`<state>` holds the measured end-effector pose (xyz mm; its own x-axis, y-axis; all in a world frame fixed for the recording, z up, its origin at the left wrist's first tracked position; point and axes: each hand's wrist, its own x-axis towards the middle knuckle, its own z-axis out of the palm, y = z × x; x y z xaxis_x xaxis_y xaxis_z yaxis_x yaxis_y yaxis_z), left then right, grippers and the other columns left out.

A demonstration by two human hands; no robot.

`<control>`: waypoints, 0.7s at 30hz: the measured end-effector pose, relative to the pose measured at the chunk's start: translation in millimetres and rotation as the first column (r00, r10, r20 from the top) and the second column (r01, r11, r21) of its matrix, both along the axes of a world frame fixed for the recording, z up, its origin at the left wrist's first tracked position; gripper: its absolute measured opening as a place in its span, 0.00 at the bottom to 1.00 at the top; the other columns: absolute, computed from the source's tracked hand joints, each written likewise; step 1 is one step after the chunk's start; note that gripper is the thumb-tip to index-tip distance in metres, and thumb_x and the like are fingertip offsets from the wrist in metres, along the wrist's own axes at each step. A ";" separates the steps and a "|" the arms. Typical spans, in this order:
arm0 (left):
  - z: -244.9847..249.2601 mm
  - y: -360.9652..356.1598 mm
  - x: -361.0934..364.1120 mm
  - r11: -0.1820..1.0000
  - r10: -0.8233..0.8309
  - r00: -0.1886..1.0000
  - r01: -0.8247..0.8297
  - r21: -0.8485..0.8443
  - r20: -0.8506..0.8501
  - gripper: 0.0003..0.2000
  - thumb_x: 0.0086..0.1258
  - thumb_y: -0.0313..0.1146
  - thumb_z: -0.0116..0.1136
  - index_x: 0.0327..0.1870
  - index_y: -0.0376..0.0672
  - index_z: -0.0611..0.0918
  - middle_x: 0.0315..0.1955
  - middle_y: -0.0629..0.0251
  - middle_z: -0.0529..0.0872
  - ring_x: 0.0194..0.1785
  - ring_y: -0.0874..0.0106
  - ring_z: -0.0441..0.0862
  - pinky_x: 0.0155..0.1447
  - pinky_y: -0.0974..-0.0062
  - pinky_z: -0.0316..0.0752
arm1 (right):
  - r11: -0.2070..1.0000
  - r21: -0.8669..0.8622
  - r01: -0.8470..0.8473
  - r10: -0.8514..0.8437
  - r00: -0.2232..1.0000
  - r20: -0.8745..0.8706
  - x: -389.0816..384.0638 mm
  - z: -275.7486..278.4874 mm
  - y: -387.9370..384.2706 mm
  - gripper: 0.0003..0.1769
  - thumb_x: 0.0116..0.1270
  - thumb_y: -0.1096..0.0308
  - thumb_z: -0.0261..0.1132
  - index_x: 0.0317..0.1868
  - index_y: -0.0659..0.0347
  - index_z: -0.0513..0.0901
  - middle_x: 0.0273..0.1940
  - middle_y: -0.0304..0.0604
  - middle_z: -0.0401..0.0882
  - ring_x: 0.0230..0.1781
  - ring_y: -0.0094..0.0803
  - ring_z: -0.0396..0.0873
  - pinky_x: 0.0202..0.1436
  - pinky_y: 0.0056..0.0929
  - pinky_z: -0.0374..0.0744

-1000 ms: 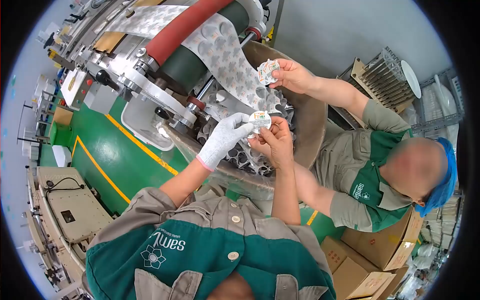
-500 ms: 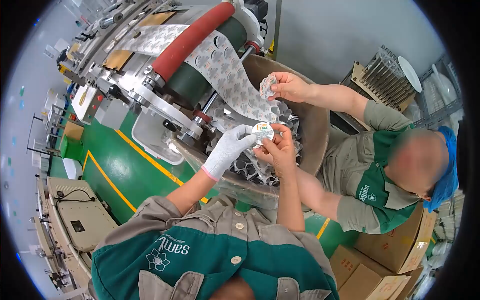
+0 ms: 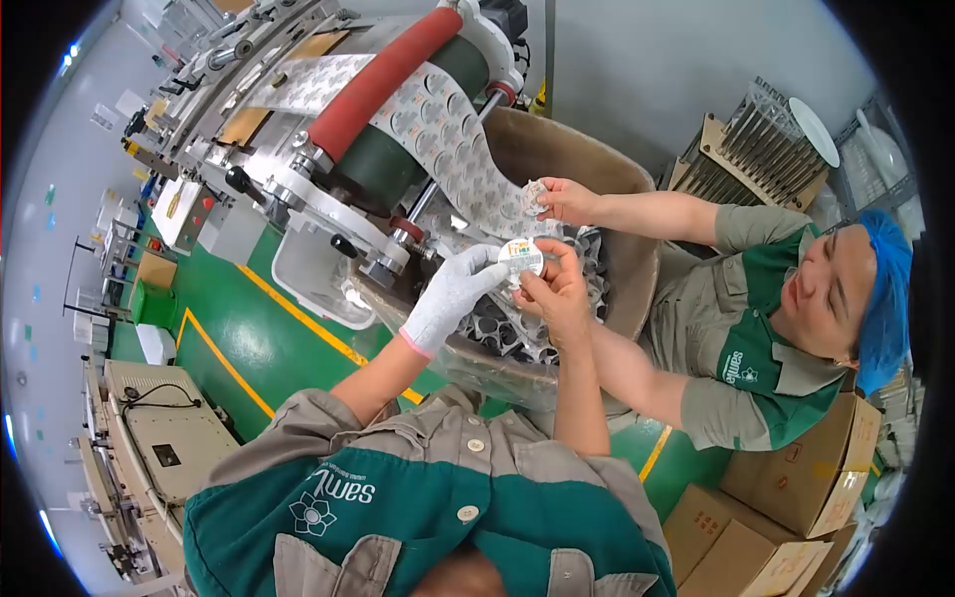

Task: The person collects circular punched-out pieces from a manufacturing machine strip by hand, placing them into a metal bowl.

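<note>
A round printed white lid (image 3: 521, 258) is held between both of my hands above a large bin. My left hand (image 3: 456, 291), in a white glove with a pink cuff, pinches the lid's left edge. Bare, my right hand (image 3: 559, 298) grips its right side with thumb and fingers. Just behind, a co-worker's hand (image 3: 567, 201) holds a small crumpled printed piece (image 3: 535, 197). A printed web with round cutouts (image 3: 448, 149) runs from the machine's roller down into the bin (image 3: 633, 261), onto a heap of perforated scrap (image 3: 512, 333).
The machine's red roller (image 3: 383, 80) and metal levers stand at the upper left. A co-worker in a blue hair cover (image 3: 883, 298) leans in from the right. Cardboard boxes (image 3: 796, 473) sit at the lower right, a rack of rods (image 3: 751, 159) at the upper right.
The view has shifted slightly. The co-worker's head has tilted up, and the piece in their raised hand looks more crumpled and turned. My hands still hold the lid.
</note>
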<state>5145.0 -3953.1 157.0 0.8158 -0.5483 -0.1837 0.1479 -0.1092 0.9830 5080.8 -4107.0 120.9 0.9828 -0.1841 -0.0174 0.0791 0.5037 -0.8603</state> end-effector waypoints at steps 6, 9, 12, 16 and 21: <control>1.5 8.6 -5.0 0.999 -0.039 0.999 0.038 0.039 0.033 0.14 0.70 0.35 0.58 0.50 0.34 0.79 0.41 0.69 0.83 0.44 0.82 0.77 0.50 0.82 0.73 | 1.000 -0.021 0.010 -0.010 1.000 -0.030 -4.3 -3.0 7.0 0.22 0.64 0.78 0.61 0.58 0.59 0.67 0.37 0.38 0.79 0.32 0.19 0.76 0.36 0.18 0.79; -2.2 11.6 -7.0 1.000 -0.014 1.000 0.014 0.014 -0.001 0.14 0.70 0.34 0.58 0.50 0.34 0.79 0.42 0.69 0.83 0.44 0.81 0.78 0.51 0.81 0.73 | 1.000 -0.001 0.007 -0.007 0.999 -0.033 -5.6 -7.0 10.1 0.22 0.64 0.77 0.62 0.59 0.59 0.69 0.38 0.38 0.80 0.32 0.18 0.76 0.36 0.18 0.77; -2.3 13.3 -6.9 0.996 -0.020 0.999 0.023 0.086 -0.039 0.15 0.71 0.35 0.57 0.52 0.35 0.79 0.42 0.69 0.83 0.45 0.81 0.78 0.51 0.81 0.73 | 1.000 -0.002 0.011 -0.011 0.999 -0.051 -5.9 -9.7 12.3 0.26 0.65 0.76 0.62 0.63 0.62 0.66 0.38 0.37 0.79 0.33 0.18 0.74 0.35 0.17 0.74; -7.7 16.7 -7.2 0.979 -0.029 1.000 0.031 0.202 -0.012 0.17 0.70 0.39 0.57 0.51 0.34 0.80 0.40 0.70 0.83 0.42 0.82 0.77 0.48 0.81 0.72 | 0.999 0.034 -0.009 0.011 0.997 -0.074 -6.6 -23.2 16.1 0.26 0.64 0.76 0.62 0.62 0.62 0.67 0.34 0.35 0.78 0.31 0.18 0.74 0.34 0.16 0.73; -11.5 19.2 -7.8 0.970 -0.078 0.997 0.079 0.229 -0.016 0.19 0.69 0.43 0.59 0.50 0.35 0.80 0.36 0.70 0.83 0.41 0.83 0.75 0.45 0.83 0.70 | 0.996 0.088 -0.012 0.024 0.991 -0.129 -16.1 -39.5 34.0 0.25 0.64 0.75 0.63 0.61 0.62 0.68 0.33 0.35 0.79 0.27 0.17 0.74 0.30 0.16 0.72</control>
<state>5137.2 -3934.0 145.5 0.7701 -0.5533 -0.3174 0.1367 -0.3429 0.9294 5064.7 -4073.0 81.4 0.9743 -0.1587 -0.1600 -0.0400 0.5771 -0.8157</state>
